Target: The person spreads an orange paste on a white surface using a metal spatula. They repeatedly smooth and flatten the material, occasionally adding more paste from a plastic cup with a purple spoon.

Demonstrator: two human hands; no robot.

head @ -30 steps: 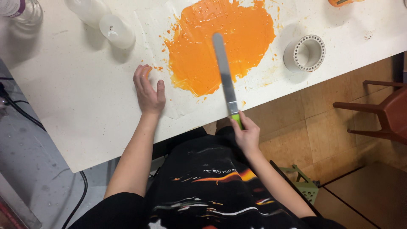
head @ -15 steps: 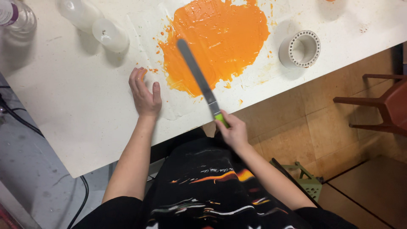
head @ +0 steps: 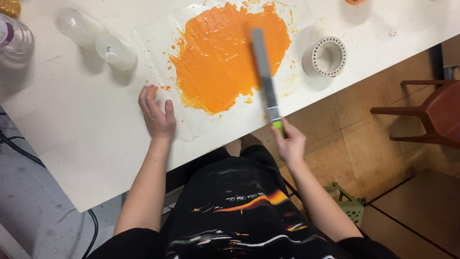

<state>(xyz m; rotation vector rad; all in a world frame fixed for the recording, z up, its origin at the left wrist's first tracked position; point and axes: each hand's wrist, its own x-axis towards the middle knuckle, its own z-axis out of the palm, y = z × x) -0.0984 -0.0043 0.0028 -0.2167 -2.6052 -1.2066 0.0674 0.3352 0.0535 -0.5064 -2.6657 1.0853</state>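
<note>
1. Your right hand (head: 289, 143) is closed around the green handle of a palette knife (head: 265, 79), just off the table's near edge at about 5 o'clock from the paint.
2. The knife's long metal blade runs from your grip toward 11 o'clock and lies over the right part of the orange paint patch (head: 225, 55); it is blurred, so you cannot tell whether the blade touches the paint.
3. Your left hand (head: 156, 113) lies flat and open, palm down, holding nothing. It presses the near left corner of the clear plastic sheet (head: 191, 125) under the paint, at about 8 o'clock from the patch. An orange smear shows on one fingertip.
4. The paint is spread thick in the middle of the sheet on the white table (head: 72, 129), with small orange spatters around its left and lower edges.
5. At 3 o'clock from the paint, a white roll of tape (head: 326, 57) lies flat, apart from the blade.
6. At 9 o'clock, two clear plastic cups (head: 98, 38) lie close together, and a clear bottle (head: 14, 38) stands near the far left corner.
7. A reddish-brown chair (head: 431, 112) stands on the floor to your right.
</note>
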